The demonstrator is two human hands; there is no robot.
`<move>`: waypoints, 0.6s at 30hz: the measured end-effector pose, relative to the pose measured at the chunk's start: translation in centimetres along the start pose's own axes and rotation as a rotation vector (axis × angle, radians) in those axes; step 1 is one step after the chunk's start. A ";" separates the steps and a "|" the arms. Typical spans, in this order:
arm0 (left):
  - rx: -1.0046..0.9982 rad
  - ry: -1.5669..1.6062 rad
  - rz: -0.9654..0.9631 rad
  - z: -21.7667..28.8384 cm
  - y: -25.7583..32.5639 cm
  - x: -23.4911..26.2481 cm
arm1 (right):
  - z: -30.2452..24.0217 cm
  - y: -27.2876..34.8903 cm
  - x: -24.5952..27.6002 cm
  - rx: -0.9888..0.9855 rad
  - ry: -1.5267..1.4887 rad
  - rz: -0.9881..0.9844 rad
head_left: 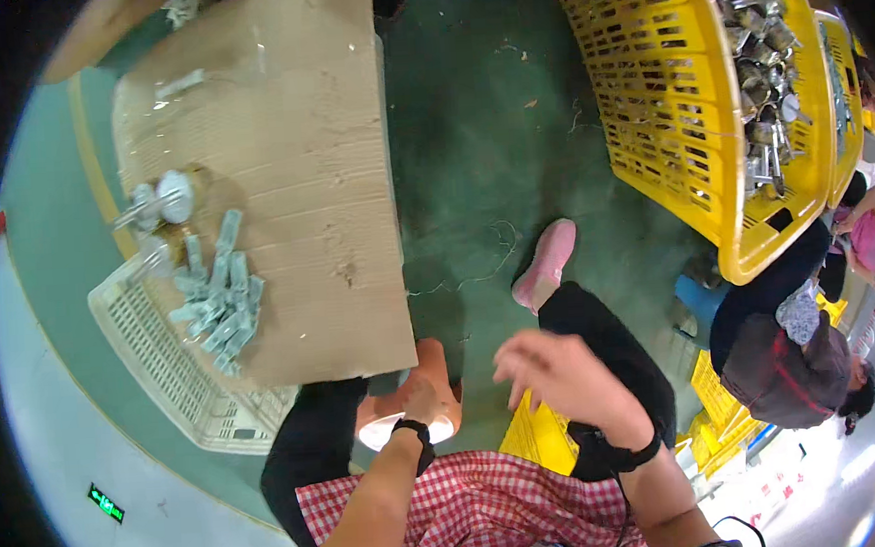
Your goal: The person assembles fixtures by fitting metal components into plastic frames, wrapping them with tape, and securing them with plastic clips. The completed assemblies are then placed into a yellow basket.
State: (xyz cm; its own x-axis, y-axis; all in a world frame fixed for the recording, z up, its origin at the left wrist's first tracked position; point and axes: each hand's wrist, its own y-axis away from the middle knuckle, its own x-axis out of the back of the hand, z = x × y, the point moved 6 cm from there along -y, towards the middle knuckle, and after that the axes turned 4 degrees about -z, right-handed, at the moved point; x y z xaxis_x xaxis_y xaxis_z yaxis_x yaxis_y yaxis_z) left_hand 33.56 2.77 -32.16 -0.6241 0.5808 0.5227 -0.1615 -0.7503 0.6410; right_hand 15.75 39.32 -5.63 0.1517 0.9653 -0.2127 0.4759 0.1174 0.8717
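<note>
My left hand (422,402) reaches down between my knees to an orange plastic stool (437,366), just off the near edge of a cardboard sheet (340,229). Its fingers are too small and unclear to read. Over my right thigh, my right hand (559,371) is raised, its fingers smeared by motion, and nothing in it can be made out. Left on the cardboard lies a pile of pale grey-green strip-shaped pieces (221,302). Behind the pile stand several metal parts with round white discs (168,200).
A white plastic basket (188,374) stands under the cardboard's left edge. At the right, a tall yellow crate (682,88) holds many metal parts with stems (766,73). Another person (789,362) sits beyond it. Green floor (469,131) lies between cardboard and crate.
</note>
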 end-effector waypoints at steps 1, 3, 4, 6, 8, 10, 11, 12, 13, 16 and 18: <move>0.186 -0.008 0.176 -0.2 -1.6 0.7 | 0.4 -0.4 2.6 0.034 -0.057 0.166; 0.513 0.376 -0.186 -2.9 -2.9 -3.1 | 1.0 -1.3 4.9 0.054 -0.141 0.299; 0.474 0.402 -0.199 -2.6 -4.4 -3.5 | 0.4 -1.5 5.2 0.148 0.088 0.247; 0.373 0.446 -0.166 -3.3 -11.8 -1.9 | -0.1 -2.2 5.7 0.206 0.274 0.161; 0.235 0.488 -0.122 -2.3 -19.0 1.1 | -1.4 -2.1 6.1 0.276 0.461 0.224; 0.129 0.511 -0.096 -1.8 -24.5 3.3 | -1.9 -2.0 6.0 0.352 0.510 0.205; 0.065 0.521 -0.088 -0.9 -26.9 4.7 | -2.0 -1.6 6.0 0.391 0.513 0.194; 0.016 0.524 -0.084 -0.5 -28.7 5.8 | -2.3 -1.3 6.0 0.374 0.556 0.182; -0.032 0.524 -0.082 -0.3 -30.3 6.8 | -2.8 -0.9 5.8 0.445 0.622 0.202; -0.163 0.493 -0.072 -0.7 -34.4 10.5 | -3.8 -0.4 5.2 0.467 0.753 0.256; -0.231 0.452 -0.065 -1.6 -36.2 13.4 | -5.1 0.7 4.2 0.639 0.770 0.267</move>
State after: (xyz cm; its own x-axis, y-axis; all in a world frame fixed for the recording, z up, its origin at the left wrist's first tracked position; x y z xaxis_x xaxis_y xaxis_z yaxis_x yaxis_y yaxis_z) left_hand 29.80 37.17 -49.29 -0.8673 0.4720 0.1580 -0.3435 -0.7972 0.4965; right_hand 12.27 44.65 -3.69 -0.1684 0.8559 0.4889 0.9134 -0.0509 0.4038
